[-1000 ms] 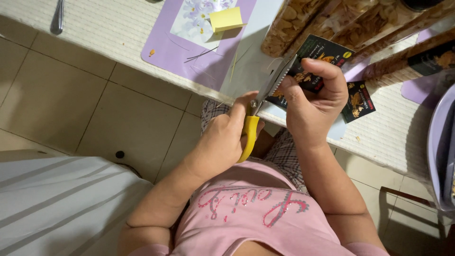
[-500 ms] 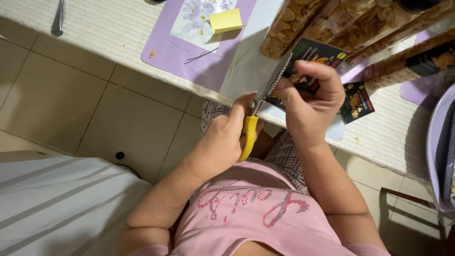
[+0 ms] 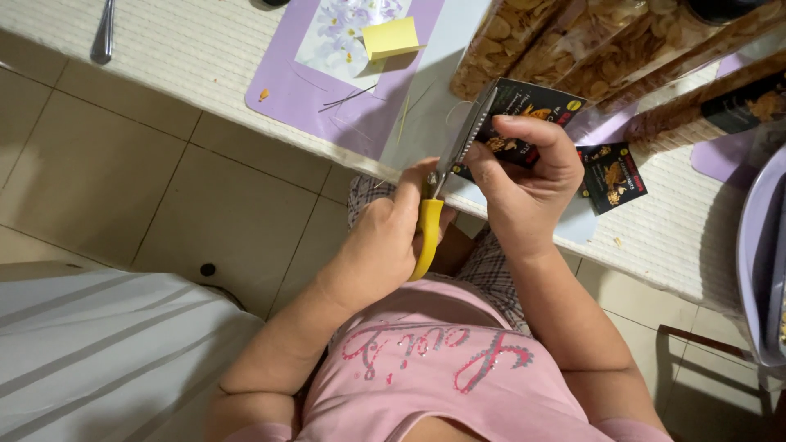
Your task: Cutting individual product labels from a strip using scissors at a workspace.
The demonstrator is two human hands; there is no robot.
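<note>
My left hand grips the yellow handle of a pair of scissors. Their metal blades point up and away along the left edge of a black printed card. My right hand pinches that card from the right, thumb on top. The card hangs from a clear bag of golden snack pieces lying on the table. Both hands hover over the table's near edge, above my lap.
A second black card lies on the woven beige table cover. A yellow pad rests on a purple placemat, with a spoon far left. More snack bags and a purple tub are right.
My right hand and the card have shifted slightly up and to the right. The scissors stay at the card's left edge, in the same grip.
</note>
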